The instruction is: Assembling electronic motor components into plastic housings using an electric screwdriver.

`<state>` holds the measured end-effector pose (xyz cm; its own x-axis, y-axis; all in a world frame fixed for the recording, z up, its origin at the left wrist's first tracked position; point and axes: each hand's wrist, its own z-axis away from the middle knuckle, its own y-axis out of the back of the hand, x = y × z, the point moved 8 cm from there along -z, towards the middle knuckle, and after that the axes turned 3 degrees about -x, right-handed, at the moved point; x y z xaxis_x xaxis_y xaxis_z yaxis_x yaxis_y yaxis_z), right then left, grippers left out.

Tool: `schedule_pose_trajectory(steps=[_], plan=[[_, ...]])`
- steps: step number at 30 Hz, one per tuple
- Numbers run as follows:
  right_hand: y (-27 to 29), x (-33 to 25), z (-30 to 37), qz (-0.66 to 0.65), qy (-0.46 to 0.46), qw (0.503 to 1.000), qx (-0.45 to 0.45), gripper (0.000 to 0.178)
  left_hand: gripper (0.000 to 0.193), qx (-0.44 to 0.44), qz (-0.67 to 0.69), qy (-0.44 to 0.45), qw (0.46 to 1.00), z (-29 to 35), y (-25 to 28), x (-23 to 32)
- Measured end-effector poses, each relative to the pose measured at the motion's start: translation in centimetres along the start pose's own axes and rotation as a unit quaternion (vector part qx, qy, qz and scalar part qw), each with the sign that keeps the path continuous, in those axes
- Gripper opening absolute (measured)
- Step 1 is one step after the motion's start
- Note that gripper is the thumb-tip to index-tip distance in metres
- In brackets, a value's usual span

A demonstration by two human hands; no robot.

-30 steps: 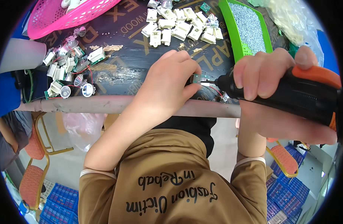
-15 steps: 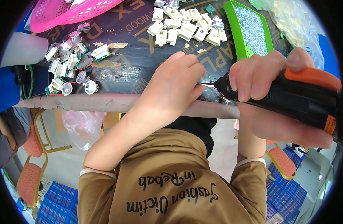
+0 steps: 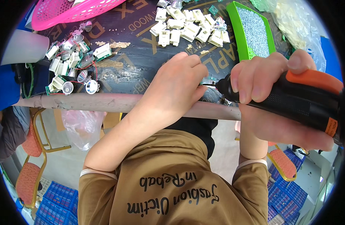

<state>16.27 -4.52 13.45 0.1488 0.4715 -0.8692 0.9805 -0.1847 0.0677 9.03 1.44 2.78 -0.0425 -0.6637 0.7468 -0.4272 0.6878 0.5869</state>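
Note:
My right hand (image 3: 260, 77) is wrapped round a black and orange electric screwdriver (image 3: 300, 95), held nearly level. Its thin bit points left and meets a small green circuit board (image 3: 209, 80) at the fingertips of my left hand (image 3: 176, 80). Those left fingers are closed on the board's part just above the table's front edge; most of the part is hidden behind them. Beyond my hands lies a heap of white plastic housings (image 3: 188, 33). A bright green tray (image 3: 237, 35) of small silvery screws (image 3: 254, 32) stands past the screwdriver.
At the left lie wired assemblies with clear round lenses (image 3: 91, 87). Behind them are a pink plastic basket (image 3: 48, 20) and a whitish cup-like container (image 3: 24, 48). A clear plastic bag (image 3: 305, 35) sits at far right. Chairs (image 3: 28, 183) and blue crates (image 3: 58, 206) stand below.
Both hands and the screwdriver keep almost the same place, the bit still at the part. The view has shifted slightly. At the far left edge, another person's arm has moved.

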Motion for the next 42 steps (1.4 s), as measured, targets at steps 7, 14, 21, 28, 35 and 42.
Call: schedule_pose_trajectory(steps=[7,14,21,28,35,42], plan=[[0.1,0.2,0.4,0.009,-0.03,0.997,0.066,0.11,0.021,0.0,0.012,-0.001,1.0,0.0,-0.1,-0.2],[0.0,0.3,0.4,0.008,-0.025,0.998,0.056,0.111,0.017,-0.025,0.004,0.0,1.0,-0.2,-0.1,0.1],[-0.2,0.4,0.3,0.016,0.017,0.999,0.032,0.109,0.015,-0.031,-0.007,0.004,0.999,0.2,-0.3,0.2],[0.0,0.6,0.7,0.015,0.004,0.999,0.049,0.106,0.015,-0.021,-0.05,-0.011,0.998,0.2,-0.6,0.7],[1.2,1.6,1.0,-0.029,0.02,0.998,0.051,0.105,0.016,-0.035,-0.043,-0.025,0.998,-0.1,-0.9,0.7],[10.3,-5.6,4.2,-0.016,0.101,0.978,0.184,0.086,0.019,-0.008,-0.053,0.004,0.999,0.4,-0.3,0.0]])
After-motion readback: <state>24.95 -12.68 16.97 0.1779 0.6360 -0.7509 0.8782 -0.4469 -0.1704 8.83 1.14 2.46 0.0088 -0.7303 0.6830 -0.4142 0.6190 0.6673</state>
